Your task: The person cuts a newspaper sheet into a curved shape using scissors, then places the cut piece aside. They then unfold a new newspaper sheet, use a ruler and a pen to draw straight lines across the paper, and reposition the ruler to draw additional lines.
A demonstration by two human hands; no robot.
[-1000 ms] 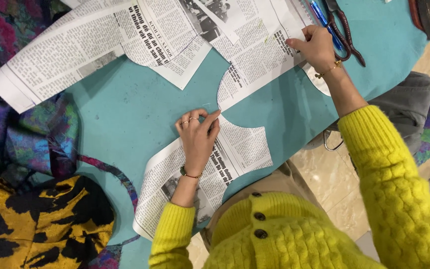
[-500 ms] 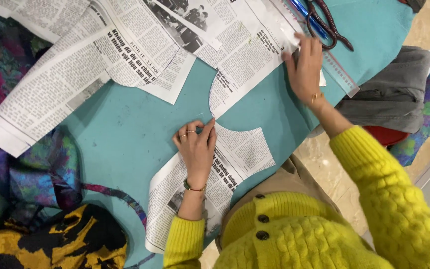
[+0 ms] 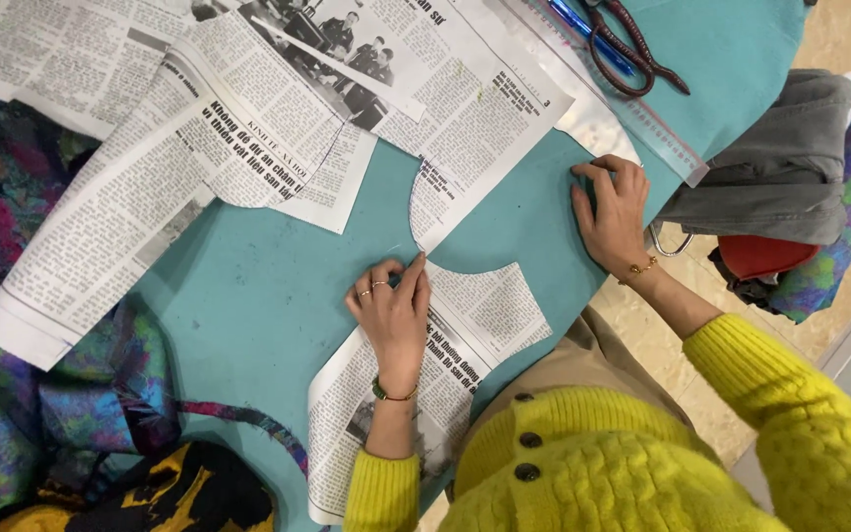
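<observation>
My left hand point(image 3: 393, 313) lies flat, fingers together, on a cut newspaper pattern piece point(image 3: 490, 313) with a curved top edge, pressing it onto the teal cloth point(image 3: 268, 296). Its fingertips reach the piece's upper left tip. My right hand point(image 3: 613, 212) rests on the teal cloth to the right. Its fingertips touch the lower right corner of a larger newspaper piece point(image 3: 465, 128), which has a curved cut-out. Neither hand holds anything. I wear a yellow knitted sweater, rings and bracelets.
More newspaper sheets point(image 3: 100, 227) cover the upper left. Dark red scissors point(image 3: 632, 49), a blue pen point(image 3: 573, 20) and a clear ruler point(image 3: 632, 133) lie at the top right. Multicoloured fabric point(image 3: 51, 424) and yellow-black fabric point(image 3: 179, 493) sit at left. Grey cloth point(image 3: 790, 167) lies on the right.
My right hand has slid off the upper newspaper piece, toward me, onto the teal cloth at its corner. My left hand stays on the lower piece.
</observation>
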